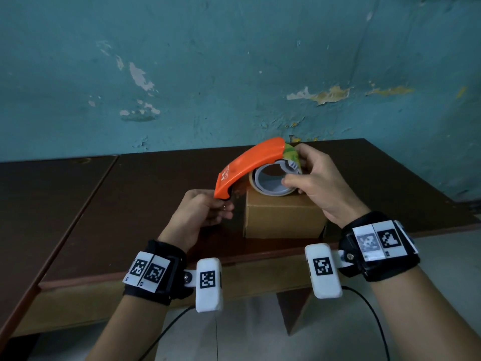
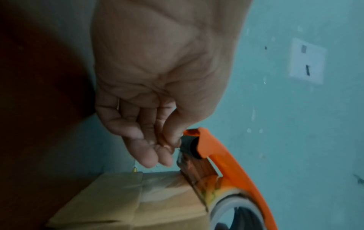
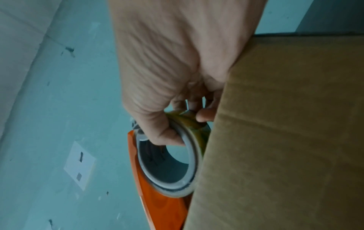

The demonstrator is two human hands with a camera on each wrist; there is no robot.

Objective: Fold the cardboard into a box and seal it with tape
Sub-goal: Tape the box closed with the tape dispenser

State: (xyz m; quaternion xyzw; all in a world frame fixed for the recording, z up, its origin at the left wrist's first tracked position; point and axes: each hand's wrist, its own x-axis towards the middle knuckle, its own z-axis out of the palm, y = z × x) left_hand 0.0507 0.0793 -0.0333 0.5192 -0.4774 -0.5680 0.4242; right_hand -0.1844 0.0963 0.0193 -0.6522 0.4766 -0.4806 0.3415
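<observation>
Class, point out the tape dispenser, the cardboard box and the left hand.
tape dispenser [image 1: 244,165], head view, orange curved cover.
cardboard box [image 1: 283,217], head view, near side face.
left hand [image 1: 197,214], head view, back of the hand.

Brown table [image 1: 145,204], peeling teal wall [image 1: 234,61]

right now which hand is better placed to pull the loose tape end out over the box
Left. The left hand already pinches at the dispenser's cutter end, beside the box. The right hand is busy gripping the tape roll.
</observation>
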